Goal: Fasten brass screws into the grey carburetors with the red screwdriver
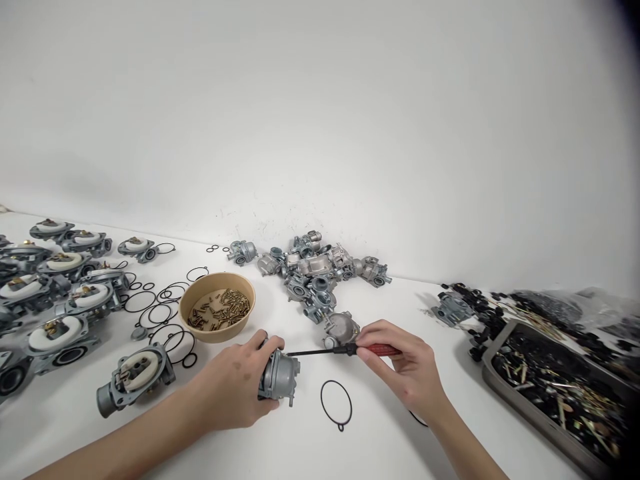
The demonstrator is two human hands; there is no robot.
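Observation:
My left hand (235, 390) is wrapped round a grey metal carburettor body (280, 377) and holds it on the white table. My right hand (407, 363) grips a red-handled screwdriver (377, 349); its black shaft points left and its tip meets the top of the carburettor. A black rubber gasket ring (336, 403) lies flat on the table between my two hands. A brown bowl (200, 327) with several small brass screws stands just behind my left hand.
A heap of bare carburettor bodies (320, 270) lies at the back by the wall. Assembled units with white floats (55, 287) and loose black O-rings (163, 310) cover the left. A grey tray (525, 407) of mixed small parts and black pieces sits at the right.

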